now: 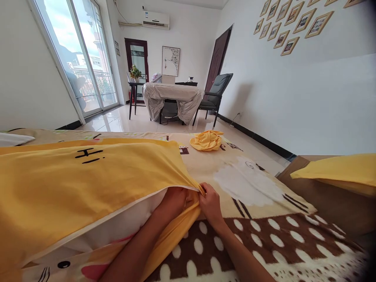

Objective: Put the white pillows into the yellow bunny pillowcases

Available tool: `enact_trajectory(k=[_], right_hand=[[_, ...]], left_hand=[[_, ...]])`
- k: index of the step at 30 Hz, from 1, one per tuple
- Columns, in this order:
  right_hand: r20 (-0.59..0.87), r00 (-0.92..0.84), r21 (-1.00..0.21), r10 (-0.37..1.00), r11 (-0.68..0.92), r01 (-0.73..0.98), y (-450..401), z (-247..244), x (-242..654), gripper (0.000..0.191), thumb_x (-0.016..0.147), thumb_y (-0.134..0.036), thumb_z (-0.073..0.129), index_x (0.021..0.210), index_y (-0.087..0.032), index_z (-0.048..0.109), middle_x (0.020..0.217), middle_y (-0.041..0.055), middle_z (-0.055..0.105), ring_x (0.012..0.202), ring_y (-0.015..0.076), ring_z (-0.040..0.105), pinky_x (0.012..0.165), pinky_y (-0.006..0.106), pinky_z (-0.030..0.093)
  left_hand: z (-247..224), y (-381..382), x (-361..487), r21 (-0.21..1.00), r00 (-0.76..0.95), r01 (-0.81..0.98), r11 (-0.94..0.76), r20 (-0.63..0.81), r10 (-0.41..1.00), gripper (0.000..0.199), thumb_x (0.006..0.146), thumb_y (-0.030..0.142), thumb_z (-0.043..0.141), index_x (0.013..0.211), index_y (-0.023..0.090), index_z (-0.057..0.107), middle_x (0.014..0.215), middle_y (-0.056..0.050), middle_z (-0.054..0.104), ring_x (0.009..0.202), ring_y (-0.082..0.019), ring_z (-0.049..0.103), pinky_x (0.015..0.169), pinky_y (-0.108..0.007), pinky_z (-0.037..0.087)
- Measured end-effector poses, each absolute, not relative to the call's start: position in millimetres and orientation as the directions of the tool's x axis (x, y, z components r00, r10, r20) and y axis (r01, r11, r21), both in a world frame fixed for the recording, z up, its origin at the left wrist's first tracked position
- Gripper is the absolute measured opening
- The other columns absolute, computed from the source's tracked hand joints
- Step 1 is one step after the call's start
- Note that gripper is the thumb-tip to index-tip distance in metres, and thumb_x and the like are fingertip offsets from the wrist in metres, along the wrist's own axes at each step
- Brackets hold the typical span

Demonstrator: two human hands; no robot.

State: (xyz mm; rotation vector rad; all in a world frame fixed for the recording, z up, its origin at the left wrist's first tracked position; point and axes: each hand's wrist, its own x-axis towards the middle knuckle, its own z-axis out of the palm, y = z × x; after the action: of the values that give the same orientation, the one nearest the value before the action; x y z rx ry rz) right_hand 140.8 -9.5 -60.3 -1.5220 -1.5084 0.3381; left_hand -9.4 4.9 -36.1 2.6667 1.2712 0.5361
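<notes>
Yellow "Hi!"-printed pillowcase [126,168] lies at 7 to 9 o'clock on the sheep-print blanket [279,188]. The right hand [210,199] pinches its open edge at 6 o'clock; the left hand [176,197] sits inside, grip hidden. Holding that edge taut should stop the white insert [126,225] bunching.

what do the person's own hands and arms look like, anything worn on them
The left forearm and right forearm are bare, with no sleeve, watch or bracelet in view. The right hand has no glove and shows no ring. The left hand is partly hidden, so a ring there can't be ruled out.
</notes>
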Motion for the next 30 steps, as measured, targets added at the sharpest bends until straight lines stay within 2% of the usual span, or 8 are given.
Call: enact_trajectory(k=[3, 7, 12, 16, 19, 21, 25, 30], right_hand=[[0.313, 0.231, -0.838, 0.921, 0.153, 0.524, -9.5, -60.9, 140.4, 0.018, 0.072, -0.025, 0.043, 0.079, -0.019, 0.058, 0.078, 0.0048, 0.064, 0.073, 0.0187, 0.057, 0.066, 0.026, 0.041], [0.220, 0.262, -0.945, 0.940, 0.139, 0.295, -6.5, -66.2, 138.0, 0.019, 0.073, -0.031, 0.048, 0.082, -0.018, 0.058, 0.081, 0.0061, 0.066, 0.076, 0.0206, 0.059, 0.068, 0.028, 0.045], [0.165, 0.239, -0.980, 0.957, 0.131, 0.153, -4.5, -68.6, 136.7, 0.021, 0.073, -0.036, 0.051, 0.081, -0.018, 0.057, 0.083, 0.0064, 0.067, 0.078, 0.0209, 0.060, 0.070, 0.029, 0.047], [0.154, 0.180, -0.963, 0.972, 0.106, 0.248, -5.5, -63.5, 142.6, 0.020, 0.068, -0.032, 0.057, 0.082, -0.017, 0.058, 0.080, 0.0052, 0.067, 0.076, 0.0208, 0.060, 0.068, 0.028, 0.047], [0.168, 0.163, -0.892, 0.972, 0.079, 0.444, -6.6, -59.9, 147.8, 0.020, 0.063, -0.018, 0.053, 0.083, -0.019, 0.056, 0.078, 0.0026, 0.066, 0.073, 0.0196, 0.060, 0.066, 0.026, 0.044], [0.198, 0.158, -0.804, 0.967, 0.068, 0.591, -7.6, -59.7, 150.1, 0.027, 0.060, -0.010, 0.048, 0.085, -0.020, 0.055, 0.077, 0.0017, 0.065, 0.071, 0.0184, 0.060, 0.065, 0.025, 0.041], [0.239, 0.104, -0.606, 0.966, 0.064, 0.793, -9.6, -65.3, 152.1, 0.027, 0.063, -0.004, 0.042, 0.083, -0.019, 0.051, 0.070, 0.0029, 0.062, 0.066, 0.0173, 0.056, 0.059, 0.024, 0.033], [0.256, 0.116, -0.444, 0.960, 0.010, 0.896, -8.6, -70.4, 153.8, 0.014, 0.069, -0.007, 0.042, 0.072, -0.021, 0.044, 0.062, 0.0017, 0.052, 0.057, 0.0157, 0.047, 0.054, 0.026, 0.023]], left_hand=[[-40.0, 5.9, -11.3, 0.305, 0.574, 0.721, -0.622, 0.240, 0.783, 0.030, 0.075, 0.004, 0.048, 0.099, 0.012, 0.064, 0.101, -0.014, 0.067, 0.094, -0.028, 0.060, 0.082, -0.038, 0.044], [-41.9, 4.5, -16.0, 0.361, 0.584, 0.693, -0.624, 0.225, 0.779, 0.055, 0.067, -0.002, 0.045, 0.119, 0.013, 0.054, 0.124, -0.014, 0.058, 0.113, -0.027, 0.052, 0.095, -0.036, 0.040], [-42.5, 4.0, -20.4, 0.406, 0.597, 0.681, -0.609, 0.174, 0.783, 0.068, 0.063, -0.002, 0.045, 0.129, 0.017, 0.045, 0.136, -0.011, 0.050, 0.125, -0.025, 0.043, 0.104, -0.037, 0.034], [-37.8, 5.1, -19.2, 0.439, 0.580, 0.702, -0.561, 0.104, 0.808, 0.055, 0.070, 0.010, 0.052, 0.124, 0.017, 0.052, 0.134, -0.012, 0.052, 0.124, -0.030, 0.044, 0.105, -0.042, 0.032], [-32.1, 4.4, -16.6, 0.527, 0.539, 0.659, -0.537, 0.166, 0.826, 0.043, 0.077, 0.025, 0.054, 0.121, 0.021, 0.057, 0.127, -0.009, 0.059, 0.117, -0.028, 0.050, 0.102, -0.041, 0.034], [-30.6, 3.7, -15.0, 0.554, 0.497, 0.649, -0.521, 0.209, 0.842, 0.033, 0.080, 0.025, 0.052, 0.111, 0.020, 0.063, 0.118, -0.008, 0.064, 0.110, -0.027, 0.055, 0.097, -0.038, 0.038], [-34.8, 2.8, -13.1, 0.437, 0.582, 0.670, -0.600, 0.192, 0.790, 0.024, 0.074, 0.013, 0.051, 0.090, 0.018, 0.068, 0.100, -0.008, 0.069, 0.094, -0.025, 0.060, 0.085, -0.034, 0.043], [-35.5, -0.5, -10.8, 0.322, 0.643, 0.657, -0.682, 0.233, 0.729, 0.022, 0.076, 0.011, 0.049, 0.087, 0.015, 0.067, 0.107, -0.014, 0.067, 0.103, -0.031, 0.057, 0.087, -0.040, 0.040]])
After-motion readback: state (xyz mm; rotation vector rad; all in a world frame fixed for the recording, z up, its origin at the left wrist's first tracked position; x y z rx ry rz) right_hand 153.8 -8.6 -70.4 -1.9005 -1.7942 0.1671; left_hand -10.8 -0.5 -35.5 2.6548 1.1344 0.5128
